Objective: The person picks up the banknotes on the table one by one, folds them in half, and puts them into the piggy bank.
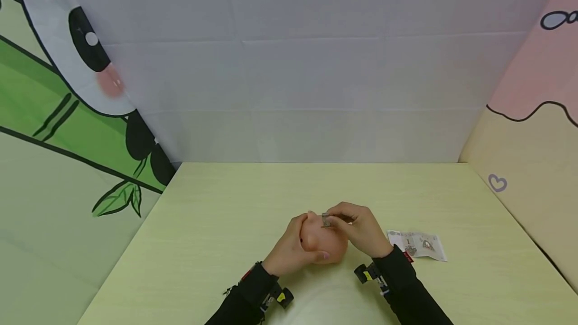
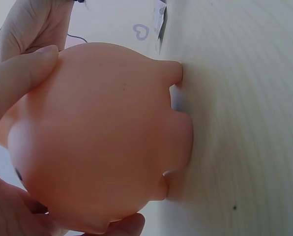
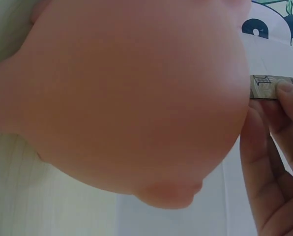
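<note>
A pink piggy bank [image 1: 333,245] stands on the table, its feet down on the surface in the left wrist view. My left hand [image 1: 289,251] grips it round the face end, with the thumb [image 2: 26,73] lying along its body. Between thumb and fingers, my right hand [image 1: 359,227] pinches a folded banknote [image 3: 263,87] against the top of the bank. The note's near end meets the pink surface in the right wrist view; whether part of it is inside a slot I cannot tell. Other right fingertips [image 3: 254,120] lie close to the bank's top.
Another banknote [image 1: 417,246], creased and unfolded, lies on the pale wooden table [image 1: 217,199] right of the right wrist. A plain whitish wall sheet [image 1: 289,74] rises behind, and printed cartoon panels flank the table on both sides.
</note>
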`<action>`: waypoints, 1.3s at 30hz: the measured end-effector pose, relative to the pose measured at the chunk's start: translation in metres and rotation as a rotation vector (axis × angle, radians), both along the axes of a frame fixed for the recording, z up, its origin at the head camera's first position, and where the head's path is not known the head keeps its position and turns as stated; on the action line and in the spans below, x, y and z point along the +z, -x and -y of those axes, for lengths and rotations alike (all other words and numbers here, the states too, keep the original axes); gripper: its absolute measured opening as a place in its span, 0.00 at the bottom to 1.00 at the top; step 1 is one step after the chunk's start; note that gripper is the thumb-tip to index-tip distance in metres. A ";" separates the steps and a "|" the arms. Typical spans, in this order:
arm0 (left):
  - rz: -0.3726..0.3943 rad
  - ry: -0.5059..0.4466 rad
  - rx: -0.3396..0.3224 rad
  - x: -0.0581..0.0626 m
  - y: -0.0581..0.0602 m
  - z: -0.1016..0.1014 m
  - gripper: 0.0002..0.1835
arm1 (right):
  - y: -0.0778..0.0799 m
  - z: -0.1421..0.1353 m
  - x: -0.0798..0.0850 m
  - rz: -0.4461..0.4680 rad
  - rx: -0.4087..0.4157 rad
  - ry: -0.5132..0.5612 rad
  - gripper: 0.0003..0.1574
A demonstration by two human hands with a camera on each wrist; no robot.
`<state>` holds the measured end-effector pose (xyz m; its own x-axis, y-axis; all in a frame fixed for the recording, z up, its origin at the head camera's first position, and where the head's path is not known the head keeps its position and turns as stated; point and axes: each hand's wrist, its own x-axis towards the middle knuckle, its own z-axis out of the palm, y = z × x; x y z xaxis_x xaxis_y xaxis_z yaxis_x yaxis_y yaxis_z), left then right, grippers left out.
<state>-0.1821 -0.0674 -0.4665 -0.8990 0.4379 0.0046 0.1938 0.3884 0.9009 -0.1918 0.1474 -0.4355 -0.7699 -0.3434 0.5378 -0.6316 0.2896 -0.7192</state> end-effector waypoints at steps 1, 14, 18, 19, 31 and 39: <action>-0.002 0.000 -0.001 0.000 0.000 0.000 0.57 | 0.000 0.000 0.000 -0.008 -0.001 -0.008 0.07; -0.008 0.006 -0.001 -0.002 0.001 -0.001 0.56 | 0.002 0.001 -0.003 -0.053 -0.019 -0.058 0.07; -0.011 0.012 0.004 -0.003 0.001 -0.001 0.57 | 0.003 0.000 -0.005 -0.053 -0.015 -0.079 0.07; -0.012 0.012 0.004 -0.003 0.001 0.000 0.57 | 0.004 -0.001 -0.005 -0.054 -0.013 -0.085 0.07; -0.004 0.005 0.001 -0.003 0.000 0.000 0.57 | 0.006 -0.005 -0.008 -0.052 -0.006 -0.129 0.06; -0.009 0.008 -0.003 -0.002 0.001 0.000 0.57 | 0.003 -0.006 -0.004 -0.035 -0.003 -0.140 0.08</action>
